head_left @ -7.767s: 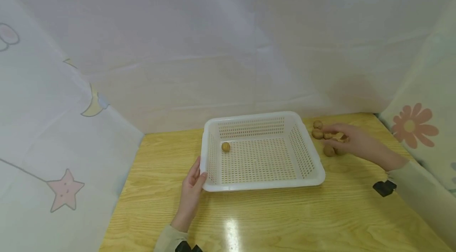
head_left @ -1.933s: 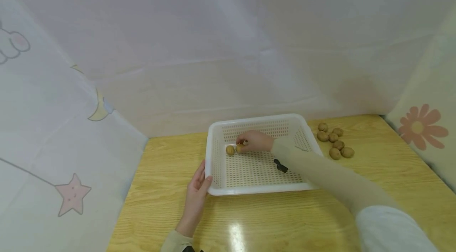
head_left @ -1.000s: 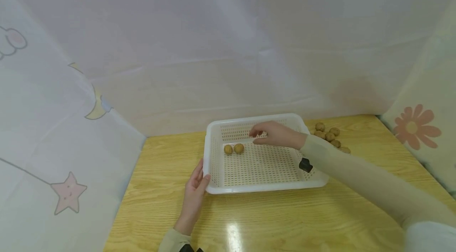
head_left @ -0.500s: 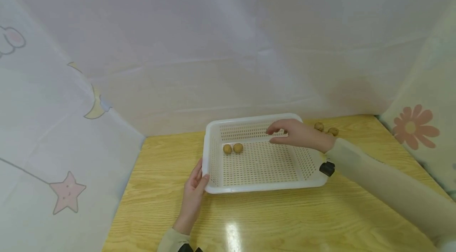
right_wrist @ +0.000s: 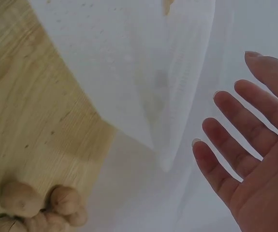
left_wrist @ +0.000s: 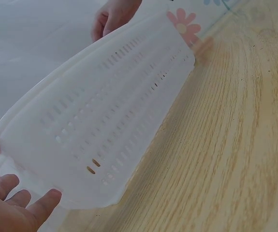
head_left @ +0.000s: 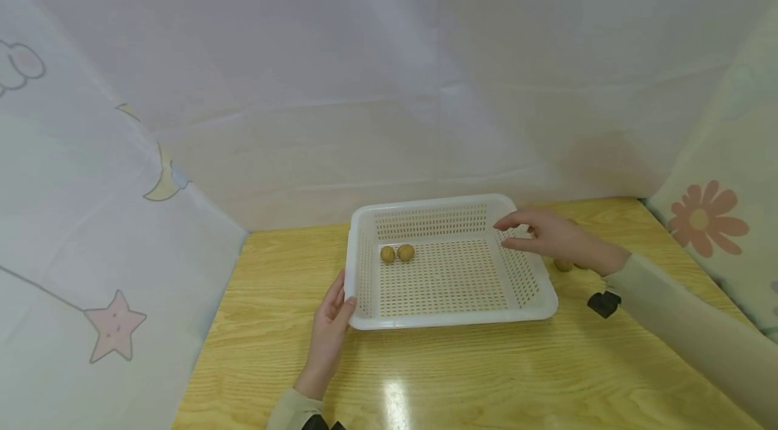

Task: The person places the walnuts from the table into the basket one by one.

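A white slotted plastic basket (head_left: pixel 452 317) rests on the wooden table. Two brown walnuts (head_left: pixel 406 252) lie side by side on its floor, toward the left wall. My left hand (head_left: pixel 327 335) holds the basket's left side near the front corner, thumb at the rim and fingers against the outside. Above the basket's right rim is my right hand (head_left: pixel 556 235), its thumb and fingers apart and nothing between them. Beyond that rim, a group of walnuts (head_left: pixel 563 265) sits on the table, mostly hidden by the hand; several walnuts (right_wrist: pixel 20 198) show in the right wrist view.
The light wood table (head_left: pixel 462 376) reaches forward of the basket. A pale cloth backdrop (head_left: pixel 377 146) stands close behind the basket, with side cloths at left and right. A printed flower (head_left: pixel 699 219) decorates the right cloth.
A second walnut has come into the basket beside the first, released by my right hand. That hand has since moved right, from inside the basket to its right rim. My left hand stays put.
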### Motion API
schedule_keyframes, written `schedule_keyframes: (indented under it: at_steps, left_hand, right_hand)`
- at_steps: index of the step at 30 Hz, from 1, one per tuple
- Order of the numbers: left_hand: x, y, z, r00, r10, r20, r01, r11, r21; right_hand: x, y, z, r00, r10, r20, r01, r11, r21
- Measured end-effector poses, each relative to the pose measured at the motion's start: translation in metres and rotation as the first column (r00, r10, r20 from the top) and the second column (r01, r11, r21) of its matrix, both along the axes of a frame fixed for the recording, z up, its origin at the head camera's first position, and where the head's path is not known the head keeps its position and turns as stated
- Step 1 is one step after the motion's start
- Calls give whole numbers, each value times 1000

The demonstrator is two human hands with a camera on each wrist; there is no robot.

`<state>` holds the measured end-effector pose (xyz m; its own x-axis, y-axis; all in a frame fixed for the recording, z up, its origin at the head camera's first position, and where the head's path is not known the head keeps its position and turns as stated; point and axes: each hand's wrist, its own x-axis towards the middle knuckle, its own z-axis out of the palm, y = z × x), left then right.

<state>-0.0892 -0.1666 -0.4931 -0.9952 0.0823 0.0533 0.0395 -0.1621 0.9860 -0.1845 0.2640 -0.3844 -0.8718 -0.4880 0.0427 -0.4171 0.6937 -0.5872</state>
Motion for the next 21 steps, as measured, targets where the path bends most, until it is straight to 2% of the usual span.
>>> schedule_keyframes:
  at_steps: [3, 14, 21]
  left_hand:
    - [0, 0, 0, 1000, 0, 1, 0, 1000, 0]
    - [-1, 1, 0, 1000, 9, 9, -9, 1000, -5]
    - [0, 1, 1, 1000, 14, 18, -14, 1000, -4]
  right_hand:
    - [6, 14, -2, 1000, -26, 7, 26, 999, -21]
    - [21, 64, -14, 989, -132, -65, 134, 990, 38]
    - [25, 95, -33, 979, -183, -87, 188, 980, 58]
